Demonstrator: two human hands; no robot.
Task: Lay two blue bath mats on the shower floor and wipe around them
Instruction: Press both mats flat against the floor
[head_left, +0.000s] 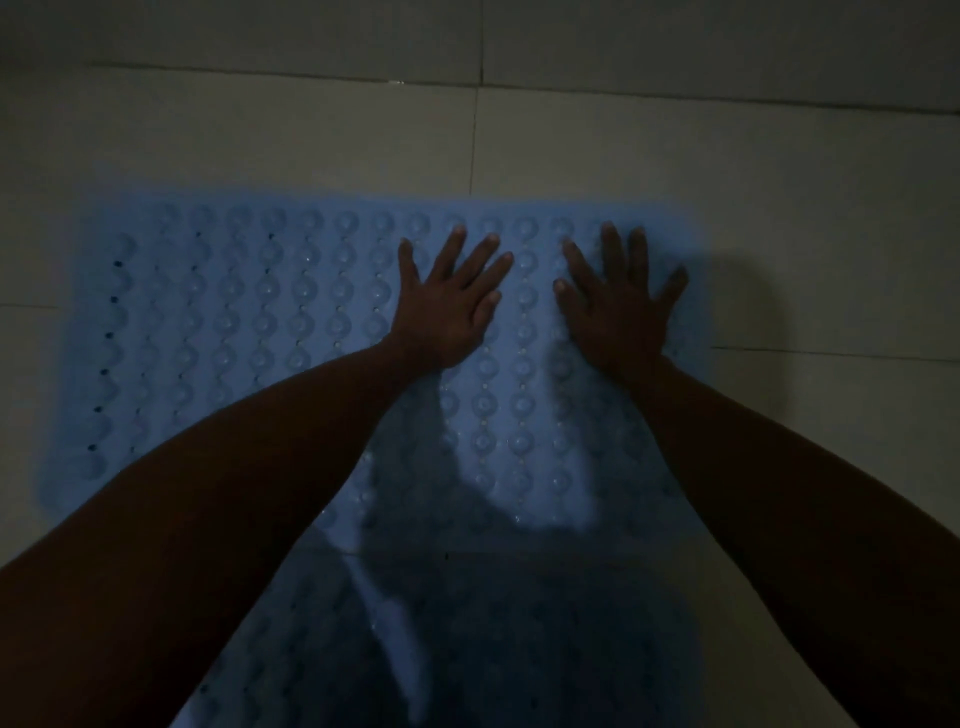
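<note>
Dim room, low light. Floor (779, 171) is large pale tiles with dark grout lines; a wall base or step edge runs across the top of the view. A shadow falls on the tiles right of the mat and over the near part of the scene.

Blue bath mat (234, 322) lies flat on the tiles, long side across the view, covered in rows of round bumps with small holes between them. A second blue mat (322, 623) lies nearer the person, mostly in shadow; it meets or overlaps the first mat's near edge, cannot tell which.

Both bare arms reach forward over the near mat. Left hand (447, 306) lies palm down, fingers spread, flat on the far mat right of its centre, near the far edge. Right hand (618, 306) likewise flat and splayed, just beside the left, near the mat's right end. Neither hand grips anything.
</note>
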